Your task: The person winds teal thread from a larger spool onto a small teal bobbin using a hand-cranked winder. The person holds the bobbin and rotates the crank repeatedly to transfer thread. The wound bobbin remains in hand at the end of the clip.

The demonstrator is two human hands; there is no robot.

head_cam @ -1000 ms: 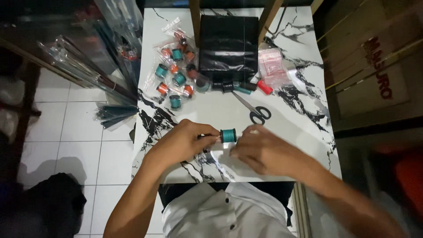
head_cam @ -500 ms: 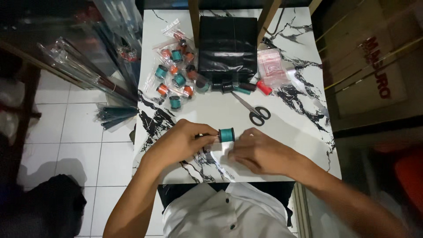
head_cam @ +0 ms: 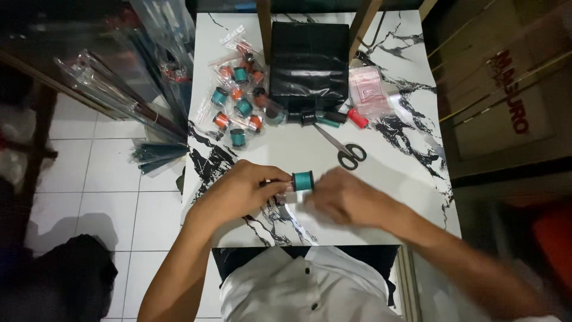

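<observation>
My left hand (head_cam: 238, 189) grips a small teal thread spool (head_cam: 302, 180) over the near part of a white marble-patterned table (head_cam: 405, 167). My right hand (head_cam: 348, 200), blurred, touches the spool's right side and a strip of clear plastic (head_cam: 296, 210) below it. Whether the right hand pinches that plastic, I cannot tell for sure.
Farther back lie several teal and orange spools in clear bags (head_cam: 238, 98), a black box (head_cam: 308, 62), a row of dark and red spools (head_cam: 325, 117), black-handled scissors (head_cam: 342, 149) and a pink-printed bag (head_cam: 370, 89). Plastic-wrapped bundles (head_cam: 119, 101) stand left of the table.
My right hand has shifted a little left and down toward the spool and now looks blurred. The left hand and the spool have stayed in place.
</observation>
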